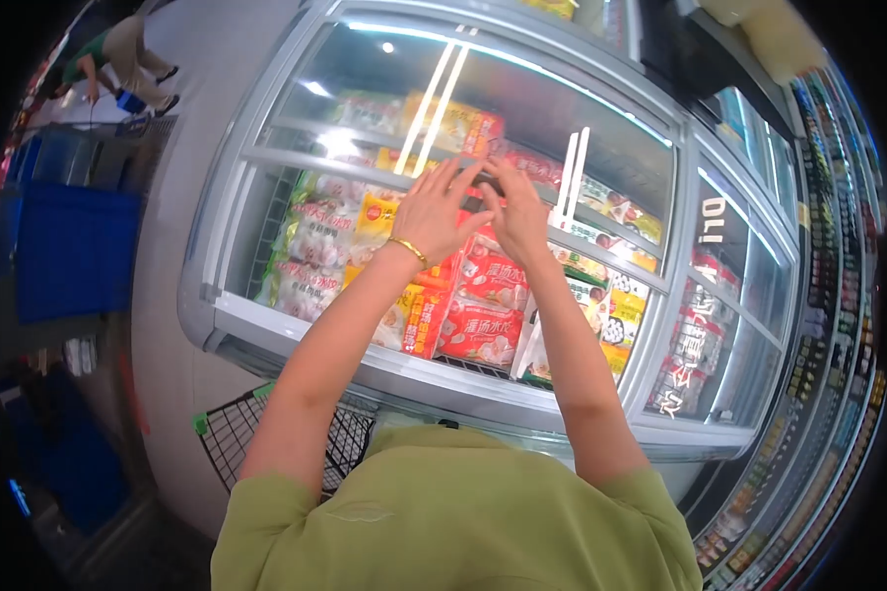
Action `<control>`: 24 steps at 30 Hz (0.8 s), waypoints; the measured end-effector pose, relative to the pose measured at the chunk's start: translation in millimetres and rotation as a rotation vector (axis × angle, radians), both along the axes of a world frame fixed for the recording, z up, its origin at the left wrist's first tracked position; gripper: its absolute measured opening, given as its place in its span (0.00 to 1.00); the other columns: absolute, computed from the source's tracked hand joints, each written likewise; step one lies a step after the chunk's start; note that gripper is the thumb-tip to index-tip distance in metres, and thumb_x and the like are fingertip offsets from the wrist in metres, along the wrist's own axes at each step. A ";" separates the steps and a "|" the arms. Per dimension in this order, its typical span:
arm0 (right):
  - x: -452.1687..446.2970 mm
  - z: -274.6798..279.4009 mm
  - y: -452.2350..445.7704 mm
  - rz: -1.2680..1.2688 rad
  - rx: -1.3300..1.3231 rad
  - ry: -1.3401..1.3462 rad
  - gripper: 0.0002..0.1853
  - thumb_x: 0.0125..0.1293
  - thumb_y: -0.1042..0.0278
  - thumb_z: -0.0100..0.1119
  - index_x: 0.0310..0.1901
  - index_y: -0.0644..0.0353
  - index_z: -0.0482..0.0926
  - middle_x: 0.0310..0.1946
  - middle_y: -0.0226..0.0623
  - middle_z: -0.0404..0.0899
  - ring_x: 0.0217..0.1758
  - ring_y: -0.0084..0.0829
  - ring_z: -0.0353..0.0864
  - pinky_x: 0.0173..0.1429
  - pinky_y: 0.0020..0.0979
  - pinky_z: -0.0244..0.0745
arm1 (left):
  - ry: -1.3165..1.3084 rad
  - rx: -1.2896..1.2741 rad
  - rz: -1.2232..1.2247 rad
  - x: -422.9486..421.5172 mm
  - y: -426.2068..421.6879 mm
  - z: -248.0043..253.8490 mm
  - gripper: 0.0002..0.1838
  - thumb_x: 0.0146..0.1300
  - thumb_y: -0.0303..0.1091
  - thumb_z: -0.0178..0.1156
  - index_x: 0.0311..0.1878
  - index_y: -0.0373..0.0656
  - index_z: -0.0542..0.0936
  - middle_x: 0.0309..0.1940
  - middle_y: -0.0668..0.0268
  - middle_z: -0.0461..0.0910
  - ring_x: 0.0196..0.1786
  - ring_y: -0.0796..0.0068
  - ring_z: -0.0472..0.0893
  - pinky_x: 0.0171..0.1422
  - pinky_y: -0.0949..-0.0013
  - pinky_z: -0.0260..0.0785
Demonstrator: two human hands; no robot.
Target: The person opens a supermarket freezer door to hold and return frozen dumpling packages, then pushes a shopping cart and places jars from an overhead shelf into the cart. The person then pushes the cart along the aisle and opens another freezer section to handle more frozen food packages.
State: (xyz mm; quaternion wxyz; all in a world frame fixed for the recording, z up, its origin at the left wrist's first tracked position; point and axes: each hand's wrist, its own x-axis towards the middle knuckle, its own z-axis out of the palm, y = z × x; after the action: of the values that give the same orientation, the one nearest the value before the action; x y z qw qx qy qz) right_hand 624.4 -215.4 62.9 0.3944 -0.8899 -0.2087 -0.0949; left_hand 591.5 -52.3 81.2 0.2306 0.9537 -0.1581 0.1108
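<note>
Both arms reach forward over a chest freezer with glass lids. My left hand (437, 210), with a gold bracelet (409, 251) at the wrist, has its fingers stretched out and apart at the frame of the glass lid (365, 175). Close beside it, my right hand (518, 211) is also open, its fingers pointing toward the same frame. A small dark part shows between the two hands; I cannot make out what it is. Under them lie red dumpling bags (481, 330), yellow-and-orange bags (404, 313) and white-and-green bags (310, 246).
A wire shopping cart (229, 433) stands against the freezer's front at the left. Another freezer section (705, 345) adjoins on the right, with stocked shelves (826, 295) beyond. A person in green (123, 59) is at the far left, past blue bins (79, 251).
</note>
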 end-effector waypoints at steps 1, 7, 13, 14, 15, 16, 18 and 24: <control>-8.7 4.6 1.8 0.024 -0.010 0.049 0.20 0.69 0.57 0.54 0.58 0.56 0.73 0.62 0.43 0.72 0.68 0.43 0.67 0.74 0.44 0.56 | 0.082 0.007 0.000 -4.3 1.3 16.4 0.34 0.64 0.56 0.56 0.66 0.46 0.66 0.64 0.53 0.69 0.67 0.55 0.68 0.73 0.52 0.54; -94.6 6.5 -4.6 0.088 0.041 0.043 0.24 0.62 0.48 0.60 0.55 0.51 0.73 0.58 0.47 0.72 0.65 0.48 0.68 0.68 0.43 0.63 | 0.125 0.074 -0.019 -74.2 1.4 16.0 0.33 0.56 0.54 0.66 0.60 0.46 0.71 0.60 0.52 0.73 0.60 0.51 0.73 0.62 0.54 0.65; -187.6 -0.2 -1.8 0.215 -0.052 0.056 0.31 0.64 0.45 0.56 0.61 0.60 0.68 0.63 0.48 0.68 0.69 0.45 0.64 0.73 0.43 0.57 | 0.171 0.091 -0.033 -168.3 7.9 25.2 0.45 0.51 0.52 0.70 0.67 0.36 0.64 0.57 0.48 0.74 0.59 0.49 0.74 0.61 0.53 0.66; -200.7 -2.3 -0.4 0.219 -0.051 0.039 0.31 0.64 0.45 0.56 0.61 0.60 0.68 0.63 0.48 0.68 0.69 0.45 0.64 0.73 0.43 0.57 | 0.155 0.094 -0.027 -180.4 10.4 25.6 0.45 0.51 0.52 0.70 0.67 0.36 0.64 0.57 0.48 0.74 0.59 0.49 0.74 0.61 0.53 0.66; -212.6 -9.0 0.4 0.219 -0.072 -0.013 0.32 0.65 0.45 0.56 0.62 0.59 0.68 0.64 0.48 0.67 0.69 0.46 0.63 0.73 0.44 0.56 | 0.205 0.129 -0.023 -190.6 12.0 22.8 0.49 0.49 0.55 0.70 0.68 0.34 0.62 0.56 0.51 0.74 0.60 0.50 0.72 0.64 0.53 0.62; -224.0 -12.5 0.3 0.221 -0.093 -0.065 0.32 0.65 0.44 0.55 0.63 0.59 0.67 0.64 0.48 0.66 0.70 0.46 0.63 0.73 0.44 0.55 | 0.255 0.163 -0.017 -199.6 13.2 18.2 0.53 0.47 0.58 0.71 0.69 0.32 0.61 0.55 0.53 0.75 0.62 0.52 0.71 0.67 0.52 0.59; -239.5 -16.6 1.6 0.210 -0.068 -0.087 0.32 0.66 0.44 0.54 0.63 0.60 0.66 0.65 0.48 0.65 0.70 0.46 0.63 0.74 0.44 0.54 | 0.208 0.169 -0.014 -213.8 14.5 12.6 0.55 0.44 0.58 0.73 0.68 0.31 0.61 0.55 0.53 0.75 0.61 0.52 0.72 0.66 0.52 0.61; -246.7 -10.7 -9.6 0.259 -0.086 0.003 0.34 0.62 0.50 0.61 0.64 0.61 0.65 0.64 0.49 0.66 0.69 0.46 0.64 0.72 0.43 0.58 | 0.235 0.071 0.001 -222.3 9.8 17.3 0.45 0.46 0.55 0.74 0.61 0.34 0.67 0.51 0.47 0.76 0.55 0.48 0.77 0.57 0.56 0.68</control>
State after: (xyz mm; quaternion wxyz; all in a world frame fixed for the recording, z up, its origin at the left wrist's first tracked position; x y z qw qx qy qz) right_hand 377.7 -224.9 52.2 0.3652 -0.8717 -0.3252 -0.0328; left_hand 369.2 -42.5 98.5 0.2137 0.9677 -0.1334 -0.0075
